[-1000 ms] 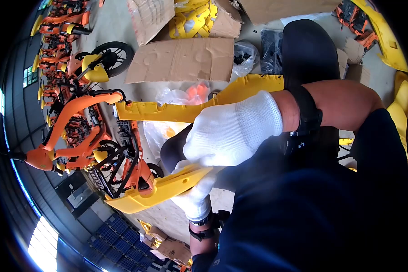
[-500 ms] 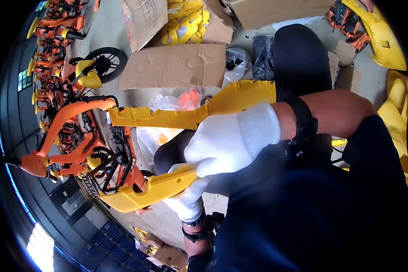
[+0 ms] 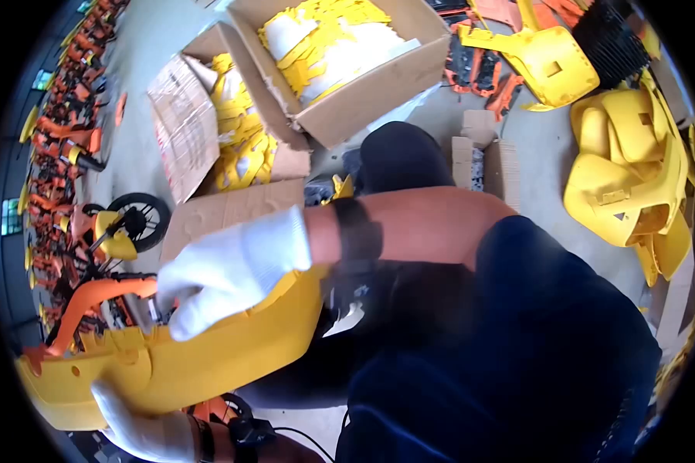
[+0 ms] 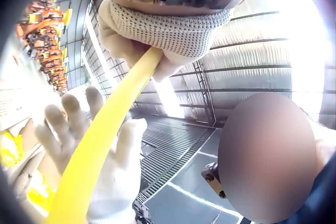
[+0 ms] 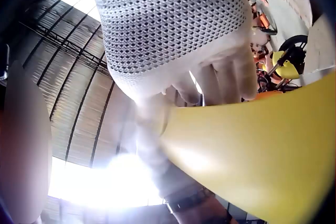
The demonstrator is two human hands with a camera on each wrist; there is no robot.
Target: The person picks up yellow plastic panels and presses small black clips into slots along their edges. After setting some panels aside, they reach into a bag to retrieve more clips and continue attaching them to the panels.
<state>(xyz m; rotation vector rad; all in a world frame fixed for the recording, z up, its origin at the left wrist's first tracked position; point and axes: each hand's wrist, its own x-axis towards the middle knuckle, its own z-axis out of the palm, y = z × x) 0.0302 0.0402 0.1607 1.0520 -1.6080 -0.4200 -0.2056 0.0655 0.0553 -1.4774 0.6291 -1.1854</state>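
Gripping the panel (image 3: 216, 359) by one long edge, the left hand (image 3: 143, 436) holds it over the legs (image 3: 289, 386) while the right hand (image 3: 228, 270), fingers loosely parted, is near the opposite edge, where a firm grip would best steady it.

right hand (image 3: 232, 270): gloved, right fingers (image 4: 73, 111) parted and mostly straight, thumb (image 3: 185, 320) apart from them | right forearm (image 3: 421, 224): bare, reaching back behind those fingers | left hand (image 3: 143, 430): gloved, left fingers (image 4: 116, 41) curled, gripping | left forearm (image 3: 278, 447): bare, behind its fingers
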